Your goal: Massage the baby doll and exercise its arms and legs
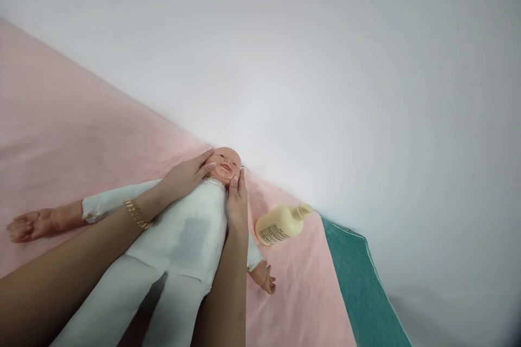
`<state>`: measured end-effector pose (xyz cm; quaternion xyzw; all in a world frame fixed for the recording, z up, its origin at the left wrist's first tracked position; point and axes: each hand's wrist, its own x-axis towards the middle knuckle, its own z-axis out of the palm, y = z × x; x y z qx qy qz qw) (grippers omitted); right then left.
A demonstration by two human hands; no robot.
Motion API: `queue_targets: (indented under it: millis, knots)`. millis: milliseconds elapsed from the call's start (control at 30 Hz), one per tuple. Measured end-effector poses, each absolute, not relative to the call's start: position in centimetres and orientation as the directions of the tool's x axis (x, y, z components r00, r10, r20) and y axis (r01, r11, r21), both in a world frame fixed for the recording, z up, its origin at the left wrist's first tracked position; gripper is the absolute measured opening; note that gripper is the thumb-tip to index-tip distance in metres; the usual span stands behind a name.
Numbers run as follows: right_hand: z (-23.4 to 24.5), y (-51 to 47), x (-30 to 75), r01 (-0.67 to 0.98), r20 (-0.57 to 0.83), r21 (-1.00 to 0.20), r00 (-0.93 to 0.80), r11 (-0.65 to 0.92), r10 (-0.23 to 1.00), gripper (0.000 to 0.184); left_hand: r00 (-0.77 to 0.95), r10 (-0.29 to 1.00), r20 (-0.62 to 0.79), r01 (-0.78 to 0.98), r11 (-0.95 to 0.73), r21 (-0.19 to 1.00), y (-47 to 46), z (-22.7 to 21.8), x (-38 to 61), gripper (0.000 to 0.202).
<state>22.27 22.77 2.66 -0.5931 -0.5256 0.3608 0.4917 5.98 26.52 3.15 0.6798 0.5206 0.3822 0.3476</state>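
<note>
A baby doll (pixel 191 227) with a white cloth body lies on its back on a pink sheet (pixel 293 298), its head toward the wall. My left hand (pixel 185 176) rests along one side of the doll's head, its thumb on the cheek. On the other side, my right hand (pixel 237 200) cups the jaw, with fingertips against the cheek. Between them the two hands clasp the head. The doll's arms stretch out to both sides, and its legs run down toward me between my forearms.
A pale yellow pump bottle (pixel 280 224) with printed text stands on the sheet, right of the doll. A white wall (pixel 325 65) rises directly behind the doll's head. At the right, a green surface (pixel 358 276) shows beyond the sheet's edge.
</note>
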Motion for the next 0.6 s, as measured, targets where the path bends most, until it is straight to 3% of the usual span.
queue_targets:
  millis: [233,600]
  knots:
    - [1.7,23.4,22.4,0.199,0.142,-0.975,0.225,0.098,0.964,0.083,0.138,0.986,0.091,0.393,-0.139,0.909,26.5,3.3,6.1,0.068]
    - [3.3,22.7,21.4,0.268,0.049,-0.963,0.228,-0.014,0.972,0.096,0.202,0.967,0.154,0.400,-0.225,0.889,26.5,3.5,5.9,0.082]
